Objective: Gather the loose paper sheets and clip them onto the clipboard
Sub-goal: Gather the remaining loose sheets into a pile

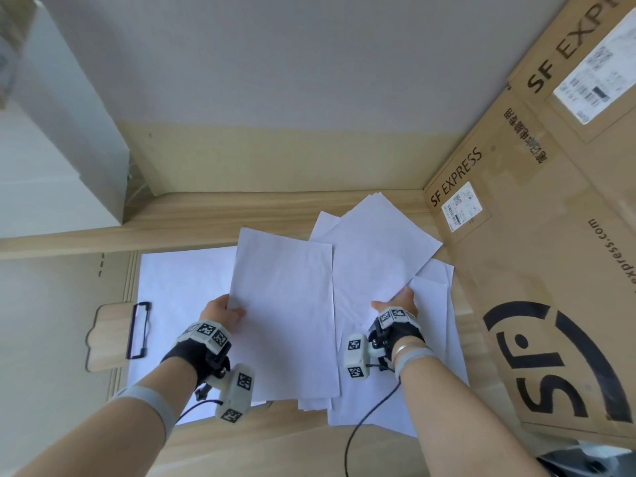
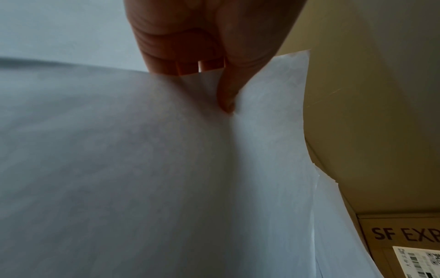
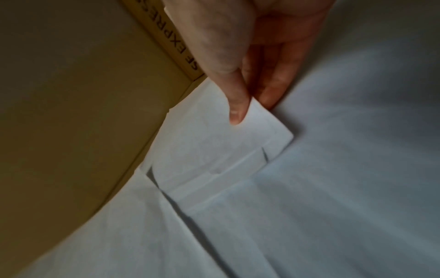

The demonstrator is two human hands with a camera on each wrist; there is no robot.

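sf express boxes (image 1: 537,256) fill the right side. wooden clipboard (image 1: 106,335) lies left on the table (image 1: 192,218), one sheet on it. loose sheets (image 1: 385,242) fan out beside the boxes. left hand (image 1: 220,313) pinches a lifted stack (image 1: 282,321) by its edge. right hand (image 1: 395,304) pinches a loose sheet's corner, thumb on top.

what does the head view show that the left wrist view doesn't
Only the head view shows the clipboard with its black clip, the right hand pinching another sheet, and the scattered sheets. Only the left wrist view shows the thumb pressed on the paper close up. Both show the left hand gripping the held stack and an SF Express box.
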